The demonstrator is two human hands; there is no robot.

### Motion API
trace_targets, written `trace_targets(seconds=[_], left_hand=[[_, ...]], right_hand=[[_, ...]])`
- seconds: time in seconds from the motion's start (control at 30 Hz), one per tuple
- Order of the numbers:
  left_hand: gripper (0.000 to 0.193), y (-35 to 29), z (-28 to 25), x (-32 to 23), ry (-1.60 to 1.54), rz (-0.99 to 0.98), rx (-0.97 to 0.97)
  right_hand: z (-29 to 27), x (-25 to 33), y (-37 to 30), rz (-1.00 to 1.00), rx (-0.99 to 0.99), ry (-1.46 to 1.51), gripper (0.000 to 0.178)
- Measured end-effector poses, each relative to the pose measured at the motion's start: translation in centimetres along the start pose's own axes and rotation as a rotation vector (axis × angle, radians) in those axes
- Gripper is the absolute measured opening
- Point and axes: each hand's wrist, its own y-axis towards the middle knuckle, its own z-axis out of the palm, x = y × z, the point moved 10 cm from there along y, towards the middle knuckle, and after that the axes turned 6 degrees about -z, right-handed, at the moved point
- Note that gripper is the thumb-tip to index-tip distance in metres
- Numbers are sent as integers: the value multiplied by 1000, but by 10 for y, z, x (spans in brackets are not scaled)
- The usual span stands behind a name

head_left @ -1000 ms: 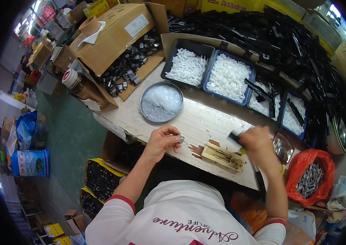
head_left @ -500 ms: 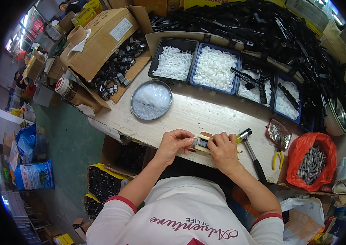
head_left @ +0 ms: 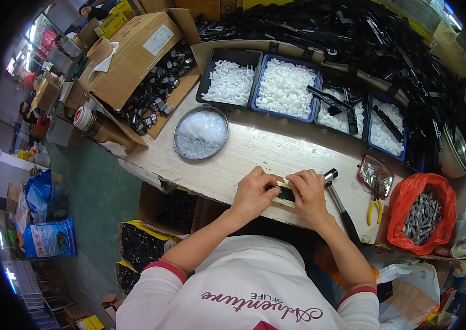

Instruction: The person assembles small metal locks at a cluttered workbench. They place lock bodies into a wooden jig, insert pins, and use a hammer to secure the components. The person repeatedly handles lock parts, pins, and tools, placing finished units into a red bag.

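Note:
A pale wooden block (head_left: pixel 283 202) lies at the table's near edge, with a dark piece (head_left: pixel 286 193) set in its middle. My left hand (head_left: pixel 254 192) is closed at the block's left end, thumb and fingers pinched against the dark piece; what is between them is hidden. From the other side my right hand (head_left: pixel 309 198) grips the block's right end, its bent fingers pressed down by the dark piece. Just right of that hand lies a hammer (head_left: pixel 338 202) with a metal head and black grip.
Beyond my hands stand a round metal dish (head_left: pixel 202 156) of clear, glossy material and trays of white plastic parts (head_left: pixel 287 88). Black parts (head_left: pixel 376 49) are heaped behind. At right are yellow-handled pliers (head_left: pixel 375 212) and a red bag (head_left: pixel 446 220) of grey pieces. An open carton (head_left: pixel 134 60) stands left.
My left hand has moved right, in over the block, and the small grey piece it held no longer shows. My right hand has shifted slightly right, uncovering the dark piece.

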Motion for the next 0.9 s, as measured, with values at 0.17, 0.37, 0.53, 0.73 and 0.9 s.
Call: trace_targets(seconds=[0.17, 0.37, 0.53, 0.73, 0.9], left_hand=[[9, -2, 25, 68, -658, -613, 234], [11, 1, 16, 47, -449, -431, 157], [6, 35, 6, 7, 103, -87, 170], [19, 139, -28, -5, 338, 64, -194], [23, 181, 2, -18, 519, 3, -88]], right_hand=[[3, 2, 0, -10, 33, -26, 17], [2, 0, 2, 7, 19, 22, 15], [-49, -34, -3, 110, -130, -147, 14], [-119, -135, -28, 551, 120, -675, 13], [-111, -165, -32, 594, 238, -718, 13]])
